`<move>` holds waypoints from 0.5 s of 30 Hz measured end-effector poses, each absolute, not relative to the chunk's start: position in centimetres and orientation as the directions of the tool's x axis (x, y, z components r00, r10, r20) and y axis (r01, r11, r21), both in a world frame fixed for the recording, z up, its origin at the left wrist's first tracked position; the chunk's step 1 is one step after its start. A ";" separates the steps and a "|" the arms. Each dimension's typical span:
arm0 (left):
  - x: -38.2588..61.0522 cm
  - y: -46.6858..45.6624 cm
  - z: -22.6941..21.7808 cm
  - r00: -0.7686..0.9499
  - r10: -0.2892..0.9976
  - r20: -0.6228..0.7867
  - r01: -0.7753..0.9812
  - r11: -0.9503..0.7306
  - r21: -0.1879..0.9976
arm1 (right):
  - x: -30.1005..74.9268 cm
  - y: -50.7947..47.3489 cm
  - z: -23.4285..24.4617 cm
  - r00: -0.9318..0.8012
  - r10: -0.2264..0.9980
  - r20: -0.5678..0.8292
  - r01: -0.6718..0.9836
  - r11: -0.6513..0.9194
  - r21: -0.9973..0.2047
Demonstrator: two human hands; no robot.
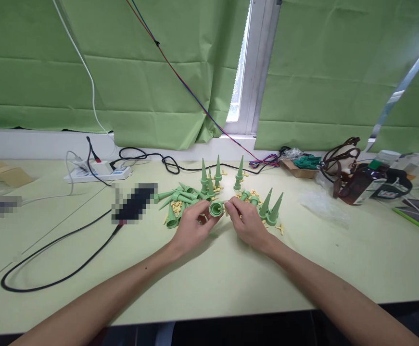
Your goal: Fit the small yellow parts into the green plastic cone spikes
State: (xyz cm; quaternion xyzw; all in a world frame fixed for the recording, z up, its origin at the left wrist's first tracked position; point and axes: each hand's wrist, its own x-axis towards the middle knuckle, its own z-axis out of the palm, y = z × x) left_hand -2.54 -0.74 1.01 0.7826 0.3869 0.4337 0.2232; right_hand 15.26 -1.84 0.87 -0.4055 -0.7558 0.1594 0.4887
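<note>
My left hand (194, 222) is closed round a green plastic watering spike (216, 208), whose round hollow end faces me. Against the spike's side, my right hand (245, 218) pinches a small yellow valve (226, 210), mostly hidden by the fingers. Behind the left hand lies a heap of loose green spikes (184, 196) with yellow valves (176, 207) among them. Several spikes stand point up at the back, one of them a spike with a yellow valve (238, 173). Two more upright spikes (274, 210) stand right of my right hand, near a loose yellow valve (280, 229).
A blurred dark phone (136, 202) on a black cable lies left of the heap. Further back is a white power strip (99, 173). On the right are a plastic bag (323, 204), a dark bottle (362, 185) and a small carton (299, 169). Green curtains (151, 96) hang behind.
</note>
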 end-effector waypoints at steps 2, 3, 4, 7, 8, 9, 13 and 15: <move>-2.5 -0.8 1.1 0.324 0.827 0.460 0.383 -0.559 0.735 | 15.3 -1.9 0.9 -0.192 0.766 0.613 0.447 0.625 -0.640; -2.5 -0.8 1.2 0.329 0.842 0.427 0.360 -0.530 0.767 | 15.2 -1.9 1.0 -0.192 0.763 0.617 0.440 0.629 -0.641; -2.5 -0.9 1.3 0.342 0.856 0.389 0.330 -0.497 0.803 | 15.2 -2.0 1.1 -0.191 0.759 0.622 0.434 0.634 -0.640; -2.4 -1.1 1.7 0.402 0.875 0.269 0.215 -0.376 0.901 | 15.2 -2.0 1.2 -0.182 0.754 0.630 0.433 0.637 -0.638; -2.4 -1.1 1.9 0.416 0.878 0.239 0.172 -0.334 0.927 | 15.2 -2.0 1.3 -0.179 0.755 0.631 0.436 0.636 -0.637; -2.4 -1.1 1.9 0.418 0.883 0.215 0.128 -0.291 0.948 | 15.2 -2.1 1.3 -0.175 0.755 0.632 0.438 0.635 -0.637; -2.3 -0.6 1.9 0.402 0.905 0.139 -0.021 -0.143 0.989 | 15.3 -2.1 1.4 -0.179 0.750 0.636 0.433 0.641 -0.634; -2.3 -0.5 1.8 0.418 0.901 0.120 -0.060 -0.105 0.993 | 15.3 -2.1 1.5 -0.193 0.747 0.636 0.429 0.648 -0.630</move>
